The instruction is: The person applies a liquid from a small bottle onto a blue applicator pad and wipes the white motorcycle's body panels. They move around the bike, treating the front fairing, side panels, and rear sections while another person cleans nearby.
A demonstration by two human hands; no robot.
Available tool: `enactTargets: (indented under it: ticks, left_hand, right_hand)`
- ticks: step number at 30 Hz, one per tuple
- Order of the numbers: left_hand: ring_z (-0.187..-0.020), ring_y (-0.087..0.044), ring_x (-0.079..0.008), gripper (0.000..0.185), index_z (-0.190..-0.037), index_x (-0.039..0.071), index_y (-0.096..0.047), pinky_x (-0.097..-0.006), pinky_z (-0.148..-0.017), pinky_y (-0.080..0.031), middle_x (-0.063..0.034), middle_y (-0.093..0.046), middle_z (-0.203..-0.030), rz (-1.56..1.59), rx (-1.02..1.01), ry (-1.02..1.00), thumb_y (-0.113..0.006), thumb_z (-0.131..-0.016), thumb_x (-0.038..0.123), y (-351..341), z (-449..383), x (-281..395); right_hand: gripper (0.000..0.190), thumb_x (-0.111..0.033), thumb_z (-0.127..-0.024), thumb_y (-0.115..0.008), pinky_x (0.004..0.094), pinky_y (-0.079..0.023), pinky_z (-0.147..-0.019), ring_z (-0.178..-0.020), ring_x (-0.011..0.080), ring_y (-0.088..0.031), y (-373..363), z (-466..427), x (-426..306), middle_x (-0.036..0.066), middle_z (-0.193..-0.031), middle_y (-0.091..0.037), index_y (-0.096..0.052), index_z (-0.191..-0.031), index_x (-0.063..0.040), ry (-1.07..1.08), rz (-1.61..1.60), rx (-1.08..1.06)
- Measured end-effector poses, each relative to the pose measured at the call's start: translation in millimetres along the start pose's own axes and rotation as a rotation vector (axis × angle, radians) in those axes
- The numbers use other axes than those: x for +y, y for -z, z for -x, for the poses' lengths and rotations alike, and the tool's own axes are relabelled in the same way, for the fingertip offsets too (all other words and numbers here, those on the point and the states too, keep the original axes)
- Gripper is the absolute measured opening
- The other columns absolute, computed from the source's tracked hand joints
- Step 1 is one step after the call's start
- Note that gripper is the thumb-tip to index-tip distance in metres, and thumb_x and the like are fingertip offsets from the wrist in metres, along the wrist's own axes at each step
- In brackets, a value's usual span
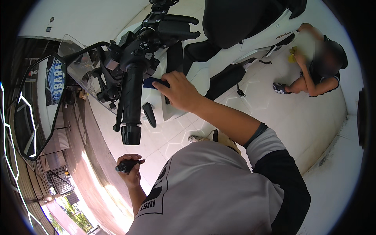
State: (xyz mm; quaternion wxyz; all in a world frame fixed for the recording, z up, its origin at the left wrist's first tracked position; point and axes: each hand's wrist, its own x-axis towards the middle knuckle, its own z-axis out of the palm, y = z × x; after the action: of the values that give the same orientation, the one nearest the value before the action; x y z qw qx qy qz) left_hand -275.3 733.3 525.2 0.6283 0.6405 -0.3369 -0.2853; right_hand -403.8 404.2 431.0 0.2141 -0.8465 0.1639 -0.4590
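My right hand (180, 91) presses a dark blue applicator pad or folded cloth (151, 82) to the white and black front bodywork (189, 85) of a scooter, behind its handlebar. Most of the pad is hidden under the fingers. Lower down, my left hand (132, 176) grips a small black bottle (128, 166), held on its side and away from the scooter. Between me and the bodywork runs the black handlebar grip (133, 94) with its brake lever (119, 102). A short black lever or flap (149, 114) sticks out below the panel.
A mirror (41, 105) and a clear windscreen (79, 61) jut out at the left. The black seat (235, 20) is at the top. At the right, a person (326, 64) crouches by the scooter's rear, a yellow cloth (292, 54) in one hand. Pale tiles (258, 111) cover the floor.
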Motion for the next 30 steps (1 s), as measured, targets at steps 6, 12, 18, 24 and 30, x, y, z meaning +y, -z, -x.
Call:
enactTargets:
  ticks: [6, 12, 18, 24, 30]
  left_hand:
    - [-0.081, -0.069, -0.026, 0.051, -0.124, 0.003, -0.049, -0.0374, -0.069, -0.062, -0.0149, -0.065, -0.088, -0.039, -0.195, -0.491, -0.075, -0.085, 0.023, -54.1, -59.7, 96.1]
    - [-0.076, -0.068, -0.0253, 0.049, -0.119, 0.003, -0.051, -0.0457, -0.079, -0.059, -0.0135, -0.063, -0.074, -0.073, -0.553, -0.652, -0.078, -0.082, 0.022, -125.4, -132.7, 108.9]
    - [-0.073, -0.068, -0.0232, 0.041, -0.11, -0.002, -0.053, -0.0356, -0.068, -0.059, -0.0129, -0.064, -0.071, -0.063, -0.393, -0.431, -0.076, -0.076, 0.004, -167.0, -114.0, 109.6]
    - [-0.06, -0.065, -0.0228, 0.039, -0.096, -0.001, -0.06, -0.0357, -0.07, -0.058, -0.0095, -0.065, -0.064, -0.388, -0.247, -0.597, -0.072, -0.059, 0.0, -228.5, -89.5, 94.0]
    - [-0.064, -0.067, -0.0209, 0.03, -0.102, 0.0, -0.058, -0.0389, -0.082, -0.058, -0.0094, -0.064, -0.063, -0.884, -0.099, -0.639, -0.071, -0.074, 0.003, -268.1, -75.2, 104.3]
  right_hand:
    - [0.048, 0.002, -0.08, -0.07, 0.043, -0.047, -0.089, -0.102, 0.0331, -0.054, -9.4, -2.4, -5.4, 0.013, -0.11, -0.056, -0.066, -0.126, -0.011, -0.249, 0.064, 0.207]
    - [0.046, -0.002, -0.079, -0.069, 0.0425, -0.045, -0.092, -0.107, 0.0325, -0.052, -14.4, -5.9, -15.7, 0.014, -0.112, -0.054, -0.068, -0.125, -0.009, -0.164, 0.021, -0.002]
    - [0.041, -0.003, -0.079, -0.069, 0.0434, -0.045, -0.089, -0.104, 0.0324, -0.052, -5.5, -18.2, 6.7, 0.013, -0.108, -0.054, -0.069, -0.12, -0.008, -0.211, -0.073, 0.047]
    - [0.026, 0.002, -0.076, -0.07, 0.0457, -0.048, -0.088, -0.101, 0.036, -0.057, 8.6, -18.8, 38.0, 0.017, -0.108, -0.059, -0.069, -0.101, -0.002, -0.102, -0.19, 0.052]
    - [0.037, 0.003, -0.077, -0.07, 0.0466, -0.047, -0.087, -0.102, 0.0362, -0.057, 18.7, -30.1, 64.2, 0.018, -0.11, -0.058, -0.069, -0.113, -0.003, -0.138, -0.283, 0.045]
